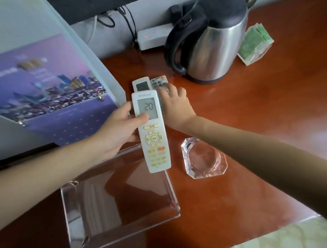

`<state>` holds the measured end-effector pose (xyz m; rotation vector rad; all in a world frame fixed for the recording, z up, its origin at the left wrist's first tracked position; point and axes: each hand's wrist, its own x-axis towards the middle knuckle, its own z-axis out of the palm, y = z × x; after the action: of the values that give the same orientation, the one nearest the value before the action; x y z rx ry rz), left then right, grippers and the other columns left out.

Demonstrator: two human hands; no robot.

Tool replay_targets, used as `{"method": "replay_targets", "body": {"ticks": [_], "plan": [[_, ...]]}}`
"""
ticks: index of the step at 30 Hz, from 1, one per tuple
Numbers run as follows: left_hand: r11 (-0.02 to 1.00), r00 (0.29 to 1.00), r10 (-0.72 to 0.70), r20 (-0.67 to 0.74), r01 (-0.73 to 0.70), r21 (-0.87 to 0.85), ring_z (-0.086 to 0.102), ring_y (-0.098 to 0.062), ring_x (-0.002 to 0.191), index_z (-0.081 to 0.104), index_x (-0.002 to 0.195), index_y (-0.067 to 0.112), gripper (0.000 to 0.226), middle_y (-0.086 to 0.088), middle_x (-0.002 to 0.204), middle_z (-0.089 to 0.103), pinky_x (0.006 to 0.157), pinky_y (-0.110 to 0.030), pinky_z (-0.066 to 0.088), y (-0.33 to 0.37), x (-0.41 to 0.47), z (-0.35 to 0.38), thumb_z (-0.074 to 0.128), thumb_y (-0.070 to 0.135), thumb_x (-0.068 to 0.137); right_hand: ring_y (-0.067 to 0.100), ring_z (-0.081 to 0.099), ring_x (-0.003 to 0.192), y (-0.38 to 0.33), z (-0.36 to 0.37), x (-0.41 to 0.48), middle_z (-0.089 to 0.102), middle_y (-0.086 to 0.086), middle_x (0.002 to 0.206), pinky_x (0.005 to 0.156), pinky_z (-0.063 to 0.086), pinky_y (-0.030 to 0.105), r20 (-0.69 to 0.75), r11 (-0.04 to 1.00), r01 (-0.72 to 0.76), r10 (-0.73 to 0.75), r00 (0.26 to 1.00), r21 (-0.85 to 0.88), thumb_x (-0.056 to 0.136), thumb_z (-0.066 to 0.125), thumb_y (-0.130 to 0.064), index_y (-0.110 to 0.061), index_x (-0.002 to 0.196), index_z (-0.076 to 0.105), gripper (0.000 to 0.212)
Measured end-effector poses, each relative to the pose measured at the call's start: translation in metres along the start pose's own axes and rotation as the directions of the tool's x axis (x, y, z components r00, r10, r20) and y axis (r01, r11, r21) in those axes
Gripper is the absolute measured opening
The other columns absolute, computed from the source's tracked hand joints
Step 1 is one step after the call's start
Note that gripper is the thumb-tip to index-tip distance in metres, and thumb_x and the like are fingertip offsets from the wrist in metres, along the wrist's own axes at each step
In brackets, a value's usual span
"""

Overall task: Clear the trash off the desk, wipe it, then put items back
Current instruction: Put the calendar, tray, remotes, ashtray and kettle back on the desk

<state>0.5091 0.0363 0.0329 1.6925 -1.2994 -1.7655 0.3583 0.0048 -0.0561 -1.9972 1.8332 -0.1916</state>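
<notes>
My left hand (pixel 120 128) grips a white air-conditioner remote (pixel 154 140) whose screen reads 20, held above the reddish-brown desk (pixel 264 116). My right hand (pixel 177 105) lies on a grey remote (pixel 158 82) that rests on the desk; whether the fingers close around it I cannot tell. A second white remote (pixel 141 84) lies beside the grey one, partly hidden by the held remote. In front of my left hand stands a clear acrylic tray (pixel 118 210) with nothing in it. A clear glass ashtray (pixel 204 157) sits under my right forearm.
A steel electric kettle (pixel 215 40) with a black handle stands at the back. A green-patterned tissue pack (pixel 255 43) lies to its right. A white power strip (pixel 152 37) with cables sits against the wall. A purple printed stand (pixel 46 91) fills the left side.
</notes>
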Motion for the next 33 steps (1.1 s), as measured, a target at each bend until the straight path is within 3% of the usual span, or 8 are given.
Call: {"method": "replay_targets", "body": {"ticks": [3, 5, 8, 11, 17, 24, 29, 33], "plan": [[1.0, 1.0, -0.017, -0.025, 0.016, -0.013, 0.062, -0.015, 0.104, 0.052, 0.111, 0.036, 0.026, 0.008, 0.11, 0.066, 0.088, -0.045, 0.052, -0.007, -0.003, -0.013, 0.052, 0.016, 0.094, 0.045, 0.014, 0.132, -0.024, 0.01, 0.013, 0.007, 0.013, 0.154, 0.103, 0.028, 0.053, 0.038, 0.995, -0.087, 0.089, 0.995, -0.045, 0.086, 0.053, -0.044, -0.025, 0.147, 0.01, 0.076], [1.0, 0.999, -0.016, -0.029, 0.016, -0.016, 0.063, -0.013, 0.103, 0.052, 0.107, 0.039, 0.026, 0.009, 0.109, 0.067, 0.086, -0.043, 0.053, -0.01, -0.004, -0.02, 0.053, 0.016, 0.094, 0.044, 0.016, 0.131, -0.031, 0.016, 0.015, 0.002, 0.011, 0.155, 0.102, 0.029, 0.051, 0.018, 0.988, -0.118, 0.12, 0.993, -0.103, 0.087, 0.048, -0.047, -0.025, 0.147, 0.01, 0.075], [0.999, 0.999, -0.023, -0.029, 0.022, -0.024, 0.064, -0.011, 0.098, 0.053, 0.111, 0.035, 0.025, 0.009, 0.107, 0.068, 0.08, -0.037, 0.055, -0.012, -0.004, -0.028, 0.053, 0.016, 0.094, 0.04, 0.022, 0.127, -0.03, 0.02, 0.007, 0.003, 0.006, 0.155, 0.099, 0.029, 0.048, 0.006, 0.982, -0.168, 0.169, 0.986, -0.091, 0.084, 0.042, -0.06, -0.025, 0.147, 0.012, 0.079], [0.999, 0.999, -0.032, -0.032, 0.031, -0.021, 0.064, -0.012, 0.101, 0.051, 0.115, 0.033, 0.027, 0.009, 0.111, 0.066, 0.083, -0.041, 0.054, -0.01, 0.001, -0.028, 0.054, 0.017, 0.093, 0.038, 0.025, 0.124, -0.018, 0.02, -0.009, 0.006, 0.003, 0.155, 0.097, 0.03, 0.046, -0.027, 0.975, -0.194, 0.193, 0.981, -0.106, 0.078, 0.047, -0.068, -0.027, 0.147, 0.014, 0.086], [1.0, 1.0, -0.015, -0.017, 0.015, -0.022, 0.061, -0.01, 0.096, 0.048, 0.111, 0.029, 0.02, 0.012, 0.108, 0.062, 0.067, -0.028, 0.051, -0.008, 0.017, 0.002, 0.052, 0.018, 0.095, 0.038, 0.023, 0.125, 0.019, 0.012, -0.04, 0.008, 0.001, 0.154, 0.1, 0.028, 0.048, -0.06, 0.956, -0.286, 0.282, 0.958, -0.071, 0.078, 0.052, -0.062, -0.028, 0.145, 0.017, 0.083], [0.998, 0.979, -0.054, -0.195, 0.049, -0.032, 0.058, -0.01, 0.081, 0.045, 0.119, 0.019, 0.021, 0.004, 0.109, 0.056, 0.053, -0.025, 0.047, 0.0, 0.064, 0.033, 0.046, 0.018, 0.098, 0.037, 0.017, 0.13, 0.044, -0.005, -0.048, 0.006, 0.0, 0.154, 0.106, 0.021, 0.049, -0.041, 0.947, -0.32, 0.32, 0.946, 0.003, 0.078, 0.054, -0.057, -0.029, 0.146, 0.016, 0.082], [0.981, 0.965, -0.146, -0.218, 0.17, 0.095, 0.058, -0.022, 0.105, 0.041, 0.129, 0.015, 0.036, -0.007, 0.126, 0.056, 0.065, -0.031, 0.051, -0.011, 0.093, 0.041, 0.051, 0.014, 0.095, 0.035, 0.016, 0.134, 0.053, -0.01, -0.049, 0.008, 0.003, 0.155, 0.11, 0.019, 0.047, -0.05, 0.941, -0.304, 0.314, 0.948, 0.146, 0.082, 0.056, -0.048, -0.028, 0.146, 0.021, 0.075], [0.867, 0.992, -0.003, -0.124, 0.065, 0.494, 0.042, -0.02, 0.12, 0.013, 0.147, 0.026, 0.088, -0.002, 0.136, 0.03, 0.091, -0.03, 0.039, -0.017, 0.083, 0.039, 0.071, 0.021, 0.081, 0.036, 0.02, 0.13, 0.057, -0.013, -0.051, 0.006, 0.006, 0.155, 0.108, 0.022, 0.045, -0.048, 0.942, -0.295, 0.306, 0.951, 0.162, 0.084, 0.057, -0.043, -0.027, 0.147, 0.018, 0.076]]}}
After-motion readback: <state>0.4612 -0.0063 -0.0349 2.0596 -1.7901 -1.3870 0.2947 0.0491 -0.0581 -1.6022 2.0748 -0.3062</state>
